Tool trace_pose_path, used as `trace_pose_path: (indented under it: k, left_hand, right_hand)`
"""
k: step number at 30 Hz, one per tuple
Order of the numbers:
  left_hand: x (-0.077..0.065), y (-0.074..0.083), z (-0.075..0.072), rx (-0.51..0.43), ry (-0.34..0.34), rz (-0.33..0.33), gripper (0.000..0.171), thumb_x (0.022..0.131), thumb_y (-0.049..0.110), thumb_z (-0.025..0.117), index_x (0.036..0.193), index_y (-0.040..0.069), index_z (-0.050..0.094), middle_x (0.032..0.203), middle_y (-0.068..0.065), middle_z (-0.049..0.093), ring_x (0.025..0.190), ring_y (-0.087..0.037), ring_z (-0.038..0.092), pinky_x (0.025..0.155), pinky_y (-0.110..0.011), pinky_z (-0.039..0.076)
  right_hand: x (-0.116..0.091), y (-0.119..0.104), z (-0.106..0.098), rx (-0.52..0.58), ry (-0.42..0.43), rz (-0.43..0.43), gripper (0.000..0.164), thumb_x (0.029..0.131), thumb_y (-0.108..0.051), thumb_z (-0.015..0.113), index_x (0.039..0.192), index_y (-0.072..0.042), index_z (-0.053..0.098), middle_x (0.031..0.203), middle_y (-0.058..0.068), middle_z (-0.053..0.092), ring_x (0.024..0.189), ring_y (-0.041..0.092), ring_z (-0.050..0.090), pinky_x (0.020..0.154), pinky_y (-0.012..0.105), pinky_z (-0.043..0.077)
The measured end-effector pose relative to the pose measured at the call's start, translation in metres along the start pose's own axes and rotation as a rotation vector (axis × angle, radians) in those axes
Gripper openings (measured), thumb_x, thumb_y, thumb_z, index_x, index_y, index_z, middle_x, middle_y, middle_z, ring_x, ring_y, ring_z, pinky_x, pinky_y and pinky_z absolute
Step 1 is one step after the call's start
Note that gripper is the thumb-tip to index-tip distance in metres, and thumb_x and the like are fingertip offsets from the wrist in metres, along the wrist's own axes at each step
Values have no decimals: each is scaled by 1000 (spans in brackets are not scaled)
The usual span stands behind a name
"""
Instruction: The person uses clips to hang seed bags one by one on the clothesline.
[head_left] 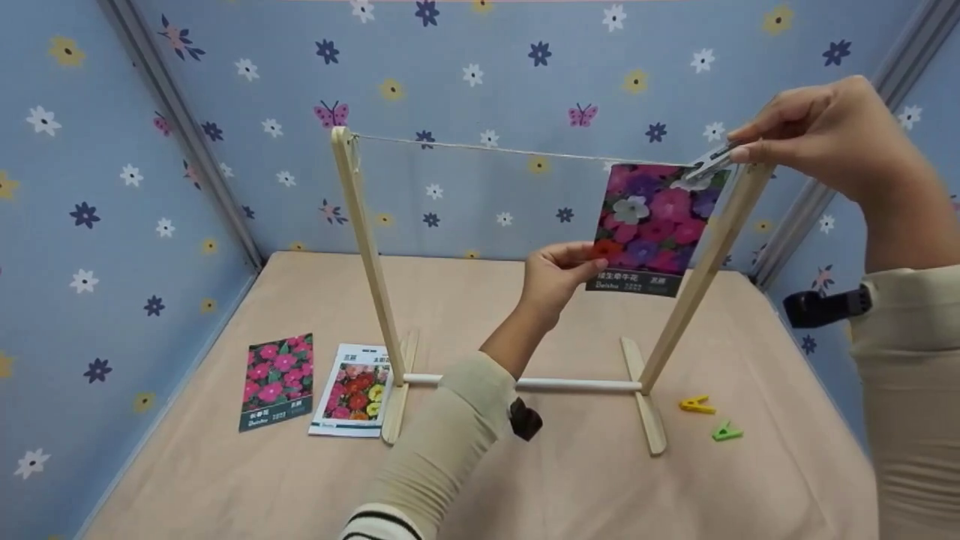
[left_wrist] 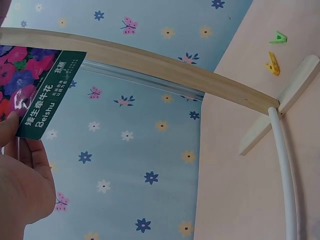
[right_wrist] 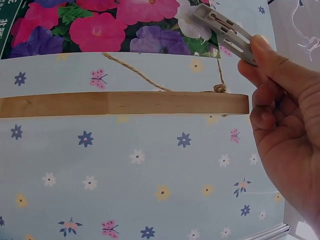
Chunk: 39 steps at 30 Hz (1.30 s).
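Grey clothespin (head_left: 711, 161) between thumb and fingers, the right hand (head_left: 840, 142) pinches its back end, the nose lying over the top right corner of a flower packet (head_left: 656, 214); whether it also bites the string, I cannot tell. The left hand (head_left: 555, 281) pinches the packet's lower left edge, thumb in front. That packet is at the right end of the string (head_left: 480, 149), just beside the right post (head_left: 705, 277). The string runs across to the left post (head_left: 367, 255), and a white rod (head_left: 577, 385) links both posts low down. On the peach cloth (head_left: 570, 472), a yellow clothespin (head_left: 697, 406) and a green clothespin (head_left: 726, 432) lie right of the stand; left, a pink-flowered packet (head_left: 277, 381) lies near a white-bordered packet (head_left: 351, 397).
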<state>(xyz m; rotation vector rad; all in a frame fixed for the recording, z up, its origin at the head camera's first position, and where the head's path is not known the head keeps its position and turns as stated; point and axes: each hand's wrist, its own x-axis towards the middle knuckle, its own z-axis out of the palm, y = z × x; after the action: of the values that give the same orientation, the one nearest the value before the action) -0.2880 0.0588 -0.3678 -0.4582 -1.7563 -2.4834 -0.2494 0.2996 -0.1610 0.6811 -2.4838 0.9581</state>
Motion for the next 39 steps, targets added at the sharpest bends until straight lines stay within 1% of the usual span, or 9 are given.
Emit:
trace_pose_path:
  k: [8,13,16,19,23,27,32,35,39]
  left_hand:
    - [-2,1,2,10,-2,16,23,79,-6,77,101,-8,73,87,-9,73,80,-13,67,76,-31,58]
    - [-3,0,1,20,-5,4,22,78,-4,78,100,-7,73,87,-7,73,80,-13,66,76,-29,57]
    - [-3,-1,0,17,-15,3,21,78,-4,79,98,-6,74,87,-6,73,80,-13,65,76,-28,56]
    - [-4,-1,-1,8,-17,0,20,77,-5,79,97,-7,74,86,-6,72,80,-13,64,75,-28,56]
    - [-4,-1,-3,3,-16,-7,20,77,-5,79,96,-7,73,86,-6,72,79,-14,64,75,-28,56]
    - [-6,-2,-5,7,-18,-13,21,77,-5,79,97,-6,74,88,-7,72,80,-15,65,75,-28,57]
    - [-8,-2,-8,-12,-35,-10,22,78,-6,78,99,-7,72,90,-7,72,82,-16,66,78,-31,57]
    - [-8,-2,-11,-22,-47,-5,21,79,-7,76,100,-8,71,91,-8,72,83,-17,66,80,-33,57]
    - [-9,-2,-16,-9,-51,-11,21,79,-8,76,99,-6,71,92,-8,71,84,-17,65,81,-33,57]
  right_hand:
    - [-1,-3,1,-31,-33,-14,16,88,-8,72,98,4,75,85,-8,68,71,8,62,69,7,49]
    - [-2,-3,3,-104,-47,-21,20,88,-10,73,103,3,74,82,-10,64,65,10,54,64,6,47]
    - [-2,-2,3,-154,-43,-38,22,87,-11,74,106,1,74,76,-7,60,62,11,48,58,7,44]
    - [-3,-1,4,-156,-35,-36,26,86,-11,75,110,0,73,75,-1,56,63,11,44,55,8,42]
    - [-5,-2,3,-117,-13,-20,31,85,-10,76,113,1,71,83,0,56,71,12,45,60,7,42]
    - [-8,-1,2,-79,36,-23,29,84,-10,77,111,1,72,91,-3,60,76,13,49,66,6,45]
    - [-15,0,2,-58,95,-85,24,83,-4,77,105,3,73,93,-4,64,75,12,54,69,8,47]
    - [-22,2,2,-64,101,-127,22,83,0,76,104,5,72,94,-1,64,76,13,56,73,8,48]
    - [-31,5,2,-34,114,-145,22,82,5,74,104,9,70,97,4,62,81,14,56,78,9,48]
